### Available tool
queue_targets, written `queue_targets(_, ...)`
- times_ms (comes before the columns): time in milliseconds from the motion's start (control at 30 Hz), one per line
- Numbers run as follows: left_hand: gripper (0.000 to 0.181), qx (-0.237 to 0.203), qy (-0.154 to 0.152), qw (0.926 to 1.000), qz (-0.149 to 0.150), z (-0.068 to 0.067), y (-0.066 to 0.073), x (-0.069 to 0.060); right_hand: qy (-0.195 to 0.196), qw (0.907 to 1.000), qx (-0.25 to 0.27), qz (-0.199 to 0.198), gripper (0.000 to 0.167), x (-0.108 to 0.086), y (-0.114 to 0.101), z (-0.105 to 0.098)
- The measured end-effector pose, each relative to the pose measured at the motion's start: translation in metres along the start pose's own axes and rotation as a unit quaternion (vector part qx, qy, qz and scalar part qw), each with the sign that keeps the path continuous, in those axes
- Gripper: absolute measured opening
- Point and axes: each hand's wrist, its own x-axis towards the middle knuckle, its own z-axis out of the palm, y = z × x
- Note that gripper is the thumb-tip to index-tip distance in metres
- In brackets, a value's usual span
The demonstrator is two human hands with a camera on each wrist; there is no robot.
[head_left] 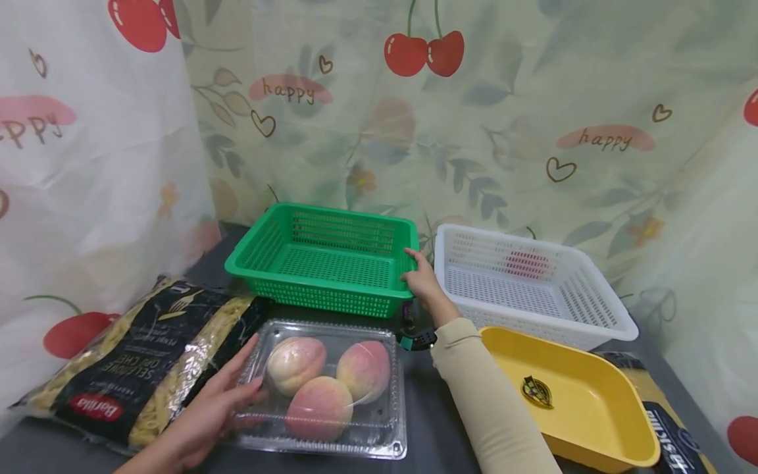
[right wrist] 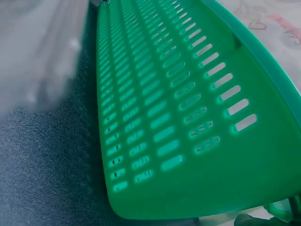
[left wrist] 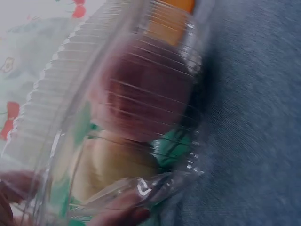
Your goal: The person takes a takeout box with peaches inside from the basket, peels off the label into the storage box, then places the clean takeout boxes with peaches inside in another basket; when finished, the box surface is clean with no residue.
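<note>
A clear plastic clamshell box [head_left: 379, 438] with three peaches [head_left: 320, 408] in it lies at the front centre. My left hand [head_left: 207, 405] grips its left side, thumb over the lid; in the left wrist view, blurred fingers [left wrist: 124, 209] show at the box's edge. Behind the box stands a green slotted plastic basket [head_left: 326, 299]. At that basket's right end, my right hand [head_left: 425, 280] holds the rim, with fingertips reaching over to the inner side. The right wrist view is mostly filled by the basket's long slotted wall [right wrist: 211, 174]; little of the hand shows there.
A bag of Barilla pasta [head_left: 142, 355] lies at the left. To the right are a white slotted basket [head_left: 527, 319] and a yellow tray [head_left: 592, 388] with a dark label. Another package [head_left: 675, 421] is partly hidden beside the tray. Printed curtains [head_left: 367, 131] enclose the dark table.
</note>
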Motion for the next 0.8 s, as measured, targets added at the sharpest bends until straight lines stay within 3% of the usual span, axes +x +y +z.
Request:
queue_targets(267,0.059,0.024,0.056,0.9979,0.024,0.000,-0.003,-0.006,-0.005,0.9999,-0.003,0.008,0.065,-0.001,0.002,-0.001)
queue_targets(467,0.058,-0.002,0.078,0.9968,0.016,-0.003,-0.001,-0.011,-0.009,0.9999,-0.006,0.002,0.064,-0.001,0.003,-0.001)
queue_targets(667,0.062,-0.021,0.075,0.9968,0.015,-0.012,0.019,-0.019,-0.008,1.0000,-0.005,0.001,0.063,-0.002,0.003,-0.002)
queue_targets(800,0.063,-0.040,0.057,0.9968,0.040,-0.017,0.038,-0.025,-0.001,1.0000,-0.008,-0.001,0.063,0.000,0.002,0.000)
